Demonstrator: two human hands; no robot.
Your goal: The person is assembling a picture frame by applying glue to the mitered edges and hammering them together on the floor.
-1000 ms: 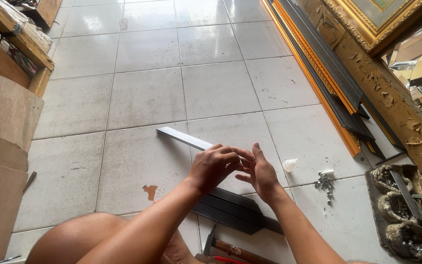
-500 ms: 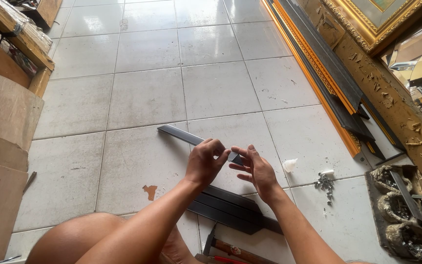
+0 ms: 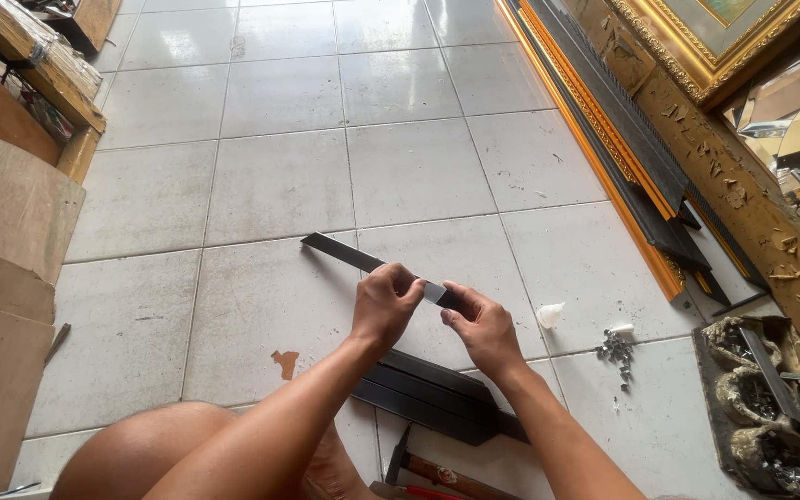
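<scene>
My left hand (image 3: 387, 304) is closed in a loose fist around a long, flat, dark strip (image 3: 344, 254), thumb and fingers pinching it near its nearer end. My right hand (image 3: 481, 324) is partly curled, fingertips gripping the same strip just beside the left hand; a short, pale, reflective section of the strip shows between the two hands. The strip is straight, thin and matte black, held above the floor, and its free end points away from me to the left.

Directly below my hands, a bundle of similar black strips (image 3: 428, 393) lies flat on the floor, stacked side by side. Nearer to me lies a hammer (image 3: 423, 468) with a dark head and a brown wooden handle.

The floor (image 3: 280, 176) is glossy pale square tile with thin grout lines and one small rust-coloured stain (image 3: 285, 362). To the right of my right hand lie a small white crumpled scrap (image 3: 549, 316) and a cluster of small grey metal fasteners (image 3: 615, 348). Further right, a dirty tray (image 3: 759, 407) holds crusted bowls of hardware.

Long gilt and black frame mouldings (image 3: 604, 139) lean along the right edge. Brown cardboard sheets (image 3: 6, 278) stand at the left.
</scene>
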